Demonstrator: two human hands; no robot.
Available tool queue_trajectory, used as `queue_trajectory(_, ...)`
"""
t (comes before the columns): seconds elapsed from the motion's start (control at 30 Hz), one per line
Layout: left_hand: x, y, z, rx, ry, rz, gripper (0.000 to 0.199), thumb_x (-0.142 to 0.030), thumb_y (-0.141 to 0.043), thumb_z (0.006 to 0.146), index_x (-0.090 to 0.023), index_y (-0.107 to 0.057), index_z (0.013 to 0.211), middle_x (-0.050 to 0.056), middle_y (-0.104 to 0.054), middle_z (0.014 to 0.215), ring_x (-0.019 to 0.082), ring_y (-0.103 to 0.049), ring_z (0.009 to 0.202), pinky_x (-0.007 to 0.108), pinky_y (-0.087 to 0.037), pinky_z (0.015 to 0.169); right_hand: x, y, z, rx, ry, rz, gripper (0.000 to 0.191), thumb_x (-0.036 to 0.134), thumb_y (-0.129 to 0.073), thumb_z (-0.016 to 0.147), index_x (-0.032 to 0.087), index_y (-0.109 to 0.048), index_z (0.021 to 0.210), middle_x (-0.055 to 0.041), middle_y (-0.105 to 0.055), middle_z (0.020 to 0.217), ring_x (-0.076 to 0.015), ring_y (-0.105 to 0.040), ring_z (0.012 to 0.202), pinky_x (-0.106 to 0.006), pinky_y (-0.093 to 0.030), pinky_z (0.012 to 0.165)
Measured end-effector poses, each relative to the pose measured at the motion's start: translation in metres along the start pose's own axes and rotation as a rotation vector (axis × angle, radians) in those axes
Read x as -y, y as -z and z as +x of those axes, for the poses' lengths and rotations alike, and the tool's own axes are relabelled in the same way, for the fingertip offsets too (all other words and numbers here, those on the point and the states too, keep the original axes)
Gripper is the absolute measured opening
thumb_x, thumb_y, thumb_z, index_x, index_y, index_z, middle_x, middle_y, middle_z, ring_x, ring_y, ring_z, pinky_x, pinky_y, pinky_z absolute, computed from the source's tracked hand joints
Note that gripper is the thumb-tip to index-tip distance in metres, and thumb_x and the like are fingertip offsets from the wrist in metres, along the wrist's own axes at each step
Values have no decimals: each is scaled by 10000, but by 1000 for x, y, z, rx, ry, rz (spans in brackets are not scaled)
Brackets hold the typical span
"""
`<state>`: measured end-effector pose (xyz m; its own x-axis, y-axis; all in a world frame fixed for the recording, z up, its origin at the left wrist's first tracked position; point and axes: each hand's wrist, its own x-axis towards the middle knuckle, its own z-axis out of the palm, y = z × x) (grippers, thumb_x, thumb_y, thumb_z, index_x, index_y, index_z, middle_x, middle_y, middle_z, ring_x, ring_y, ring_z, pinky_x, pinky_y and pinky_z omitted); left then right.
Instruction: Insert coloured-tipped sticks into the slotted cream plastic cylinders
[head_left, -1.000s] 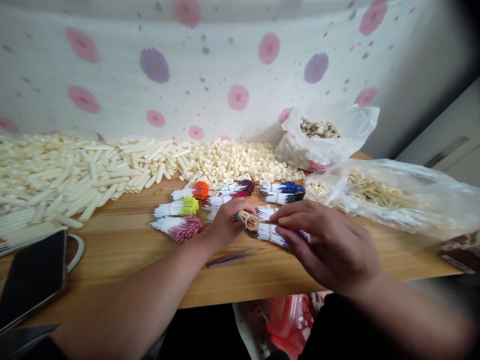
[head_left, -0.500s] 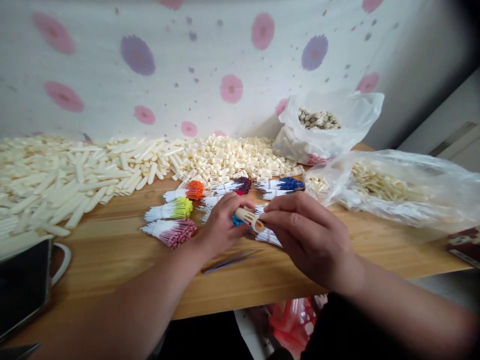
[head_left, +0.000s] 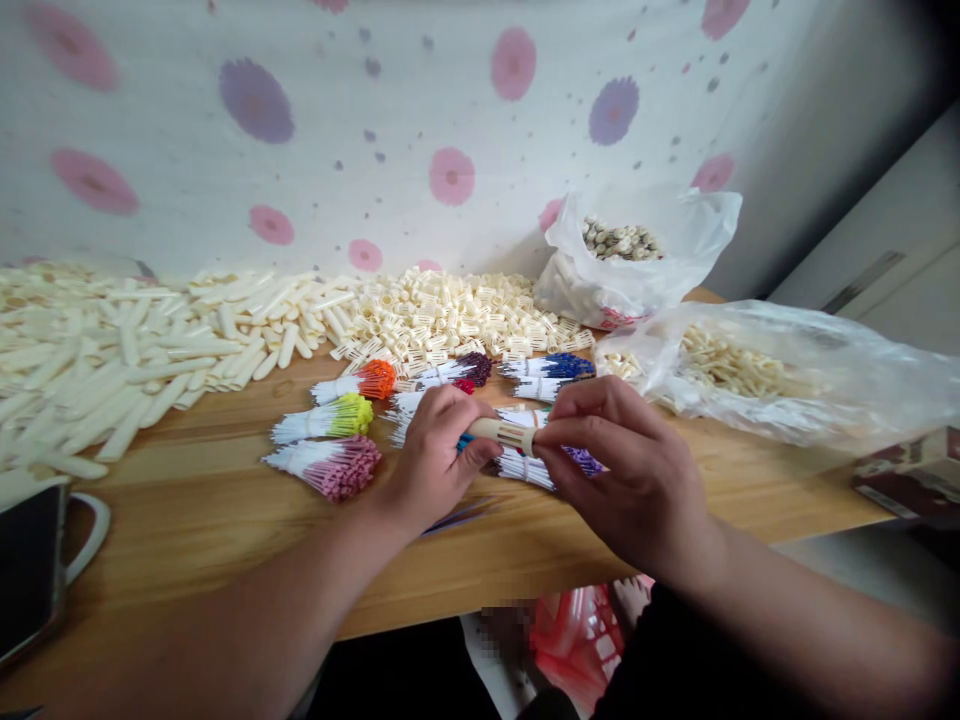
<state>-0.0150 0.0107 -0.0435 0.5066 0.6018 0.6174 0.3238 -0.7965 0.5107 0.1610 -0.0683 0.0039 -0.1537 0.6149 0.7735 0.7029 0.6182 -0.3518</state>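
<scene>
From my remote seat: left hand (head_left: 439, 460) curled closed round a cream slotted tube (head_left: 511, 434), held nearly level above the middle of the surface (head_left: 202, 475). Right hand (head_left: 630, 465) has thumb and fingers pinched at the tube's right end; whether they also grip something thin, I cannot tell. My reading: the left steadies the barrel while the right does fine work at the end. A bit of blue shows beside the left fingers.

Banded white-stemmed bundles lie round the hands: orange-tipped bundle (head_left: 375, 380), yellow-tipped bundle (head_left: 349, 415) and pink-tipped bundle (head_left: 352, 468) at left; blue-tipped bundle (head_left: 568, 367) farther back, right of centre. Probably grouped by colour for easy picking.

Long cream tubes (head_left: 142, 365) heaped far left, short slotted pieces (head_left: 450, 315) far centre; likely kept apart by shape, pushed back to leave working room. Upright plastic bag (head_left: 600, 292) and flat plastic bag (head_left: 795, 410), far right and right, seem to serve as loose-part stores.

Writing: red print low on the upright bag, unreadable to me. Patterned box (head_left: 911, 465), right edge: markings too blurred for a brand.
</scene>
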Motion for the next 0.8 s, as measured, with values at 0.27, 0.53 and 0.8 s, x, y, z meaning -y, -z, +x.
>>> queue_trajectory(0.27,-3,-2,-1,-39,9,79,472,-589,-371,855,-169,-585,875,58,-519,818,191,-481,801,327,-398,711,2,-3,-9,59,-218,268,131,130,-543,843,201,-652,860,-58,-584,922,-163,-580,883,-314,-498,760)
queue_trajectory(0.53,9,-10,0,74,154,-201,446,-589,-399,852,-166,-534,811,7,-480,722,144,-455,689,262,-375,634,-43,26,-19,367,-344,120,113,203,-547,852,197,-660,842,-34,-646,813,-150,-598,747,-274,-461,684)
queue_trajectory(0.8,0,-11,0,254,40,-154,99,-214,-591,821,-158,-604,740,-4,-579,693,112,-523,639,226,-404,595,-47,21,-42,649,-102,-404,143,250,-536,858,181,-651,806,-67,-595,864,-187,-517,813,-296,-405,730)
